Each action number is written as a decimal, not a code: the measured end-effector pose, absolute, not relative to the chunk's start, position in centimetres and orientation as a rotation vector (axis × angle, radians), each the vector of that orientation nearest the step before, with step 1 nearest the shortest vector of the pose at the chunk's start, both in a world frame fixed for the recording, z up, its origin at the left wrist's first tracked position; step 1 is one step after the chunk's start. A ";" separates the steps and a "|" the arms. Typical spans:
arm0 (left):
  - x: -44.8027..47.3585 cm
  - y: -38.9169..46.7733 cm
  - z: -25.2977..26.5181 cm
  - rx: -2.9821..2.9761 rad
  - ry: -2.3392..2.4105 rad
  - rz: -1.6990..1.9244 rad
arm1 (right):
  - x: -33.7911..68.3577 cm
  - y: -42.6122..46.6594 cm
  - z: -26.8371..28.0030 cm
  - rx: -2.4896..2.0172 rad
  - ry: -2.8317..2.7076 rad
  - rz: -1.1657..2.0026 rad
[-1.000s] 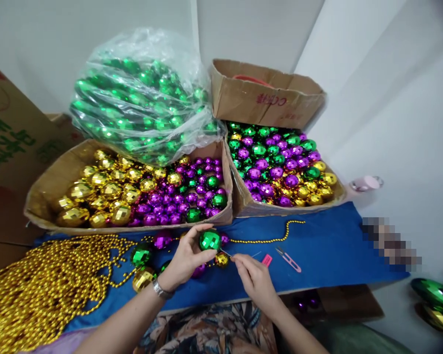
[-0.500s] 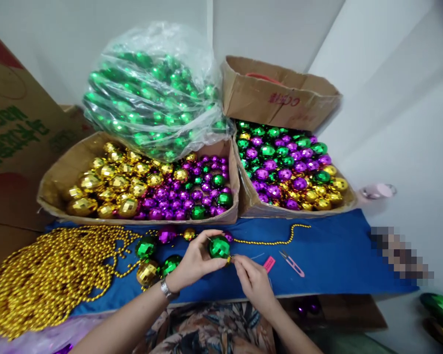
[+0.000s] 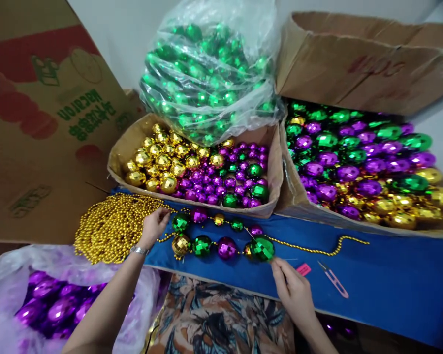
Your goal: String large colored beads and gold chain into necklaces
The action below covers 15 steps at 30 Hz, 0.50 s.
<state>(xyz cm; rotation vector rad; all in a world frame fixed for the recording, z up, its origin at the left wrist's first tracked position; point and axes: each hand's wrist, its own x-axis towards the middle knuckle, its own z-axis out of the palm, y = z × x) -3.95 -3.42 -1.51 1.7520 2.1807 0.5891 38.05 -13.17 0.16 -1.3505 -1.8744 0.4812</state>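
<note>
My left hand (image 3: 155,227) is at the right edge of a heap of gold bead strands (image 3: 110,226), its fingers closed; what they pinch is too small to make out. My right hand (image 3: 293,287) pinches something thin that I cannot make out, just below a large green faceted ball (image 3: 264,247). That ball belongs to a garland lying in a loop on the blue cloth (image 3: 243,280). Along the loop are a purple ball (image 3: 227,248), a gold ball (image 3: 180,244) and another green ball (image 3: 201,246). A gold bead strand (image 3: 317,250) trails off to the right.
Pink thread snips (image 3: 334,280) and a pink tag (image 3: 303,269) lie to the right. Behind stand a box of gold and purple balls (image 3: 276,196) and another carton (image 3: 291,196) of mixed balls. A clear bag (image 3: 206,88) holds green balls; purple balls (image 3: 62,307) sit at lower left.
My left hand has let go of the green ball and moved left to the gold bead heap. My right hand stays pinched by that ball. The view has shifted left and closer.
</note>
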 end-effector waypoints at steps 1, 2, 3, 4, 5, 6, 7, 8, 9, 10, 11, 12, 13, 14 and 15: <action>-4.8 -3.5 -2.3 1.755 2.195 0.539 | 37.9 -13.1 0.1 -1.347 -1.872 0.492; -5.3 -3.7 -3.0 1.765 2.207 0.487 | 37.7 -13.0 0.0 -1.341 -1.871 0.508; -5.5 -3.9 -3.7 1.776 2.214 0.438 | 37.6 -12.9 0.0 -1.334 -1.870 0.524; -5.6 -4.1 -4.3 1.786 2.217 0.400 | 37.4 -12.9 0.0 -1.325 -1.868 0.535; -5.6 -4.3 -4.9 1.794 2.219 0.376 | 37.2 -12.8 0.0 -1.316 -1.865 0.544; -5.5 -4.4 -5.3 1.799 2.220 0.365 | 37.1 -12.9 0.1 -1.310 -1.861 0.551; -5.4 -4.5 -5.5 1.802 2.222 0.367 | 36.9 -12.9 0.1 -1.306 -1.858 0.559; -5.3 -4.5 -5.6 1.805 2.226 0.379 | 36.8 -13.0 0.3 -1.306 -1.854 0.567; -5.1 -4.4 -5.4 1.812 2.235 0.388 | 36.7 -13.1 0.4 -1.309 -1.852 0.577; -4.9 -4.2 -4.9 1.802 2.258 0.430 | 36.6 -13.1 0.5 -1.314 -1.852 0.590; -4.4 -4.0 -4.2 1.754 2.289 0.537 | 36.5 -13.2 0.7 -1.319 -1.853 0.601; -3.8 -3.8 -3.3 1.657 2.297 0.706 | 36.4 -13.2 0.8 -1.320 -1.859 0.612; -2.8 -3.6 -2.1 1.507 2.262 0.926 | 36.4 -13.2 0.8 -1.317 -1.868 0.619; -1.5 -3.5 -0.9 1.296 2.158 1.179 | 36.3 -13.1 0.9 -1.311 -1.879 0.619; 0.0 -3.5 0.5 1.097 1.957 1.354 | 36.1 -13.1 0.9 -1.305 -1.892 0.615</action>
